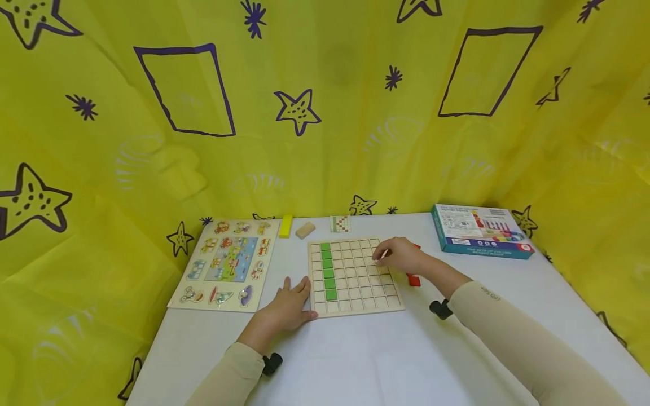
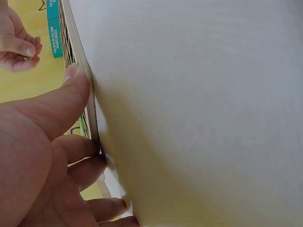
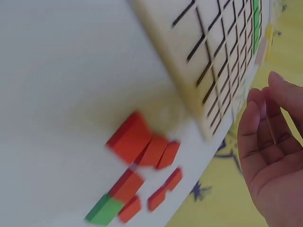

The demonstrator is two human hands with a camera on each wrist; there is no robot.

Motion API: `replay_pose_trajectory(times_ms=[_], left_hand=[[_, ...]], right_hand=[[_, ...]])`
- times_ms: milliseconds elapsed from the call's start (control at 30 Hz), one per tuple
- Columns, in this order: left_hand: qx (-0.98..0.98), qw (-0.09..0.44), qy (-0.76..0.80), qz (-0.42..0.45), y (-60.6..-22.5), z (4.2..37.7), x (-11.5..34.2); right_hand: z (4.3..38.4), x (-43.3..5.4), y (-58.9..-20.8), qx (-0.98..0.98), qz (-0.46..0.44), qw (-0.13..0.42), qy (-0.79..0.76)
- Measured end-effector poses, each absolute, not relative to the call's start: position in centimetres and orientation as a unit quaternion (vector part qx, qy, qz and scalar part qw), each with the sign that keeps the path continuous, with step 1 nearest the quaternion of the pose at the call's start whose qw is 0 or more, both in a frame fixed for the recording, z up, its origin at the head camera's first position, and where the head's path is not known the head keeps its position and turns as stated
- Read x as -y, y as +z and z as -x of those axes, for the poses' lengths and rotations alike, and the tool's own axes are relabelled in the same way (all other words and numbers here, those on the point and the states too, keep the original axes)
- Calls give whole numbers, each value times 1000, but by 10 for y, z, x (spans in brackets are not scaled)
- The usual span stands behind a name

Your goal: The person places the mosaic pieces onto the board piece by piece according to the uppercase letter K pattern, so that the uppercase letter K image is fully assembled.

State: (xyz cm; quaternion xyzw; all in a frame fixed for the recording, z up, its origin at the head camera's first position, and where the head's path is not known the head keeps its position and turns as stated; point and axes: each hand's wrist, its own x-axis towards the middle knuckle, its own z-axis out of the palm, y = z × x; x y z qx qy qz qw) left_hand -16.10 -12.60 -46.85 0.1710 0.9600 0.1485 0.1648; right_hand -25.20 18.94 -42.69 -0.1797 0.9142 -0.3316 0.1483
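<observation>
A wooden grid board lies on the white table, with a column of several green square tiles in its left part. My left hand rests at its lower left corner, fingers spread along the left side; the thumb touches the board's edge in the left wrist view. Over the board's right edge is my right hand, its thumb and fingers brought close together. Whether something is between the fingertips is not clear. Below it, red tiles and a green tile lie right of the board.
A picture puzzle board lies at the left. Behind the grid board are a yellow block, a plain wooden block and a small pattern card. A teal-edged box lies back right, against a yellow curtain.
</observation>
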Motion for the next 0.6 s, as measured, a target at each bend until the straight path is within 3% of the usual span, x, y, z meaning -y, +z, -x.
replay_pose_trajectory(times_ms=[600], left_hand=[[-959, 170, 151, -171, -468, 160, 125]], right_hand=[[250, -291, -444, -939, 105, 151, -290]])
